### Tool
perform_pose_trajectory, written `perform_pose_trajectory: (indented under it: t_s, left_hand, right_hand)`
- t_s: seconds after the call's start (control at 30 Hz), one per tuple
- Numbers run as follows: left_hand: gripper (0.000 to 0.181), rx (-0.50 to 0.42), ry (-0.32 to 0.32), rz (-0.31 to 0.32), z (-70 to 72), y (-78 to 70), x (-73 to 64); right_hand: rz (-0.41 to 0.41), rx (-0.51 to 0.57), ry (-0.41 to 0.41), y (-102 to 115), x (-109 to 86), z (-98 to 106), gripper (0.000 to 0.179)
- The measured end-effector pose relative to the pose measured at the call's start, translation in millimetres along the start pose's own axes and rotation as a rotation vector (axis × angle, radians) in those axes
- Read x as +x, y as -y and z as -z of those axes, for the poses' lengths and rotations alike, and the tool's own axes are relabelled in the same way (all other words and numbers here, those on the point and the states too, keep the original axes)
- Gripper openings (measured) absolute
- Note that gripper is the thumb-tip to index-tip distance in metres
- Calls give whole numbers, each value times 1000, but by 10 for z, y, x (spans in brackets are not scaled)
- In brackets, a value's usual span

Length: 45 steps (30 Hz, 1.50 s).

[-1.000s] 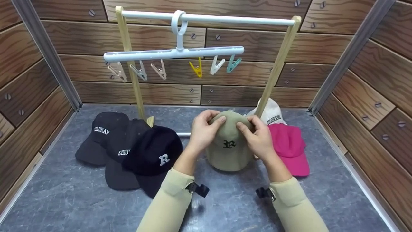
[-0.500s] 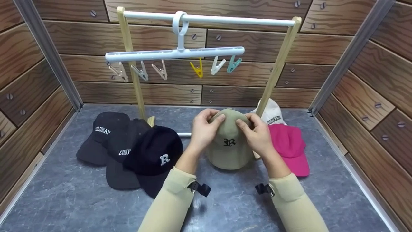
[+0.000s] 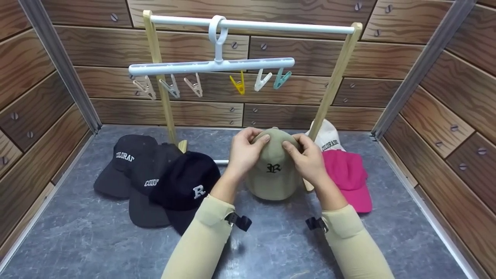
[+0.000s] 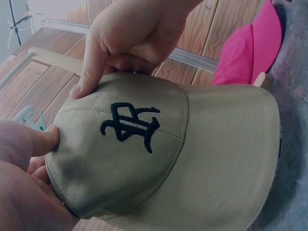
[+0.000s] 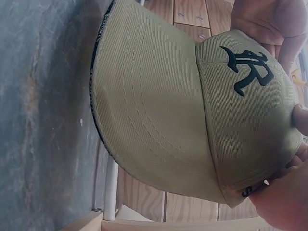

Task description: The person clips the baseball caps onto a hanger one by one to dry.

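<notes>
One khaki cap [image 3: 273,180] is pinched at the crown by the fingers of the left hand [image 3: 245,153] and right hand [image 3: 311,159], best gripped lightly and evenly against creasing, between three dark caps [image 3: 184,178] and one pink cap [image 3: 347,174], with one white cap [image 3: 328,136] and six clips [image 3: 240,86] on one hanger [image 3: 248,64] seen beyond.

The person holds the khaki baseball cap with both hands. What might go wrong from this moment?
The left hand and right hand pinch the khaki baseball cap near the crown's top, so its soft fabric may crease or slip. The pink baseball cap appears close to the right hand and might be bumped. The clip hanger hangs from one hook, so a knock could swing it.
</notes>
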<state>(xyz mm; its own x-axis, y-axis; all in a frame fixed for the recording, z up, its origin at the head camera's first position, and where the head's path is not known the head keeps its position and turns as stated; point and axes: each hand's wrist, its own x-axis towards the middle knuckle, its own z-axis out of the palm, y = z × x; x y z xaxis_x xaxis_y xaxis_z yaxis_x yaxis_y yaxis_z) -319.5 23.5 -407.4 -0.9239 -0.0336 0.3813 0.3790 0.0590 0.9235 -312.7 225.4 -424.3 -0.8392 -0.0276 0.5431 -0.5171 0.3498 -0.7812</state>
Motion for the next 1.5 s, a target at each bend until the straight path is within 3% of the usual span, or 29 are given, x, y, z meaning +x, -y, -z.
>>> perform_pose_trajectory:
  t_s: [0.57, 1.1, 1.5]
  left_hand:
    - [13, 41, 22, 15, 70, -74, 273]
    - [16, 79, 17, 42, 55, -165, 470]
    - [19, 16, 59, 63, 62, -198, 617]
  right_hand:
    - [-73, -29, 78, 102, 282, 43, 21]
    - [-9, -140, 102, 122, 551, 124, 23]
    - [-21, -199, 136, 192, 698, 173, 25]
